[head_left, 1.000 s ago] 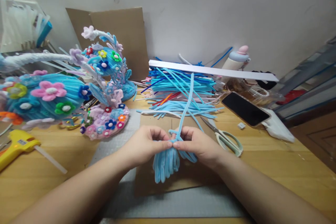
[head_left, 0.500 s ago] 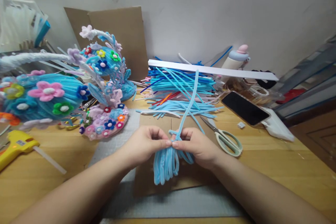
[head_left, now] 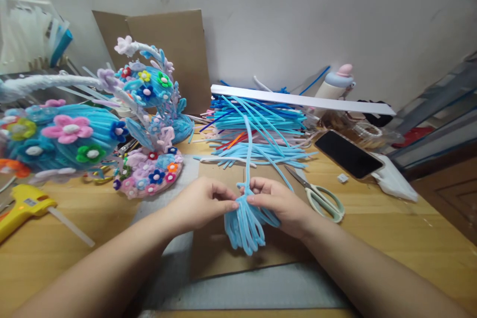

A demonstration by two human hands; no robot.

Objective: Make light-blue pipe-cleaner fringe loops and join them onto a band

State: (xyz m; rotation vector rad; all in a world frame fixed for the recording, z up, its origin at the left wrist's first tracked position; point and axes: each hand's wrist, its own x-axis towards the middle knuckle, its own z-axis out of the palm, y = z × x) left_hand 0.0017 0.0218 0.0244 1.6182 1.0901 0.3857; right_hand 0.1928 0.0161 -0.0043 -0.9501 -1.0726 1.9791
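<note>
A bundle of light blue pipe cleaners [head_left: 246, 228], bent into loops and gathered at the top, hangs between my hands above a cardboard sheet [head_left: 212, 253]. One long pipe cleaner stem [head_left: 248, 154] rises upright from the gathered end. My left hand [head_left: 208, 201] pinches the left side of the gathered top between thumb and fingers. Pressed against its right side, the thumb and fingers of my right hand [head_left: 279, 203] are closed on the same bundle. The fingertips behind the bundle are partly hidden.
Scissors [head_left: 324, 201] lie right of my right hand, near a phone [head_left: 348, 154]. Loose blue pipe cleaners [head_left: 257, 151] are piled behind, under a white strip [head_left: 298, 99]. Flower-covered blue ornaments [head_left: 67, 134] and a yellow glue gun [head_left: 28, 206] occupy the left. A grey mat [head_left: 246, 290] lies beneath the cardboard.
The bundle has turned, its loops swinging right and spreading more. The long stem has moved from leaning right to nearly upright. My left fingers have shifted slightly left.
</note>
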